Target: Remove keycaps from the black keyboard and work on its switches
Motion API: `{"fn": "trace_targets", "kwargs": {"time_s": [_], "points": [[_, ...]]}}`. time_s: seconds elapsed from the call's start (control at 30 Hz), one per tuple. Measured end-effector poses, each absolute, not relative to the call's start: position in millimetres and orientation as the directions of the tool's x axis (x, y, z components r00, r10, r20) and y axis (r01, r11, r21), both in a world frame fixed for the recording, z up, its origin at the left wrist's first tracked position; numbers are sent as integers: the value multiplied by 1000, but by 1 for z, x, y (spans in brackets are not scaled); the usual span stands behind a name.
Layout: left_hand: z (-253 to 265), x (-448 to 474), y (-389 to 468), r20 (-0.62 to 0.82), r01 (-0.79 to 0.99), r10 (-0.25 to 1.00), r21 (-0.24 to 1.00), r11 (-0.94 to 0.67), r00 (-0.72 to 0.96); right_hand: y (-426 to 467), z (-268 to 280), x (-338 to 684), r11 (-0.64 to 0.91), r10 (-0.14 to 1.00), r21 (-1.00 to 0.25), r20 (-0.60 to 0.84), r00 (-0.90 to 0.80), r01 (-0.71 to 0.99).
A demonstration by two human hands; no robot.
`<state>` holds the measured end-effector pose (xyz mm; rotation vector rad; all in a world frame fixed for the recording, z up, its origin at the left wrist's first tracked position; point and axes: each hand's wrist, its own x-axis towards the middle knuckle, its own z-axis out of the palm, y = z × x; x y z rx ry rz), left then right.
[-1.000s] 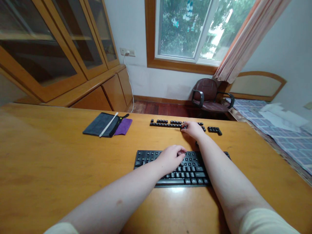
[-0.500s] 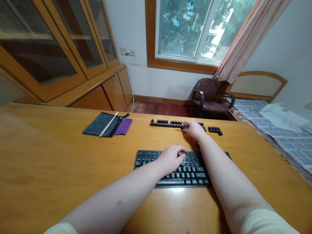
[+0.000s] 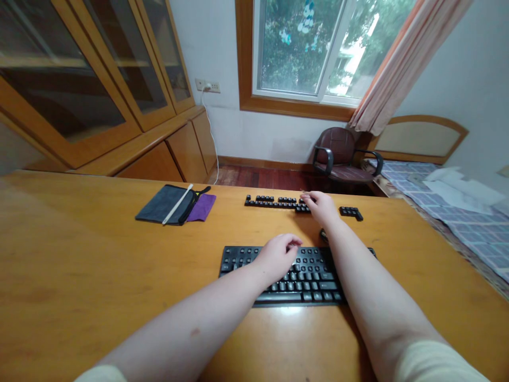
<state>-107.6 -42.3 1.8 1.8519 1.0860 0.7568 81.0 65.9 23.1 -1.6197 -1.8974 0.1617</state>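
Note:
A black keyboard (image 3: 294, 297) lies in front of me on the wooden table, with bare switches showing in its upper rows where keycaps are off. My left hand (image 3: 278, 257) rests over its middle, fingers loosely curved and thumb apart, nothing visible in them. Beyond the keyboard, loose black keycaps (image 3: 270, 203) are lined up in rows. My right hand (image 3: 323, 208) is at the right part of these rows, its fingers pinched on a thin wire-like tool (image 3: 303, 191), only partly visible. A small dark object (image 3: 323, 233) is partly hidden by my right forearm.
A separate group of black keycaps (image 3: 350, 212) sits to the right. Left of the rows lie a grey pouch (image 3: 155, 204), a white stick (image 3: 177, 204) and a purple cloth (image 3: 203, 207). Behind the table's far edge stands an office chair (image 3: 338, 148).
My right hand has shifted slightly right and away from me along the keycap rows, uncovering front-row keycaps. My left hand stays over the keyboard, its fingers a little changed.

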Motion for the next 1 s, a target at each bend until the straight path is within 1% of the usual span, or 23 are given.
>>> {"fn": "trace_targets", "kwargs": {"time_s": [0.03, 0.1, 0.17, 0.2, 0.27, 0.33, 0.37, 0.43, 0.47, 0.53, 0.67, 0.87, 0.93, 1.0], "points": [[2, -108, -42, 88, 391, 899, 879, -273, 429, 61, 35, 81, 302, 884, -508, 467, -37, 806], [2, -110, -41, 96, 415, 905, 865, -281, 414, 45, 61, 80, 434, 800, -521, 598, -49, 735], [3, -113, -41, 95, 462, 908, 836, -295, 409, 23, 82, 77, 513, 734, -518, 678, -38, 685], [3, -114, -41, 95, 495, 911, 814, -304, 402, 11, 88, 75, 525, 733, -536, 679, -31, 661], [4, -115, -41, 102, 579, 917, 746, -327, 386, -13, 84, 72, 519, 780, -646, 626, -2, 560], [4, -115, -42, 104, 671, 919, 653, -351, 381, -34, 62, 69, 454, 864, -780, 504, 2, 430], [4, -115, -42, 94, 712, 918, 603, -360, 384, -41, 47, 68, 434, 884, -815, 468, -5, 384], [3, -114, -43, 58, 772, 915, 517, -370, 400, -50, 19, 67, 420, 903, -822, 421, -88, 384], [3, -113, -43, 37, 789, 911, 486, -376, 411, -52, 8, 66, 412, 907, -826, 413, -84, 385], [4, -113, -43, 2, 804, 902, 453, -385, 431, -51, -4, 63, 401, 914, -821, 386, -122, 406], [6, -113, -42, -32, 808, 896, 447, -384, 443, -45, -1, 55, 401, 916, -773, 328, -231, 492], [5, -114, -43, -32, 809, 897, 446, -382, 441, -46, 1, 48, 310, 947, -795, 211, -240, 522], [5, -114, -43, -36, 808, 894, 446, -385, 446, -46, 1, 47, 316, 941, -790, 190, -281, 525], [6, -115, -43, -42, 800, 887, 454, -393, 460, -45, 1, 47, 367, 913, -770, 191, -360, 522]]}}
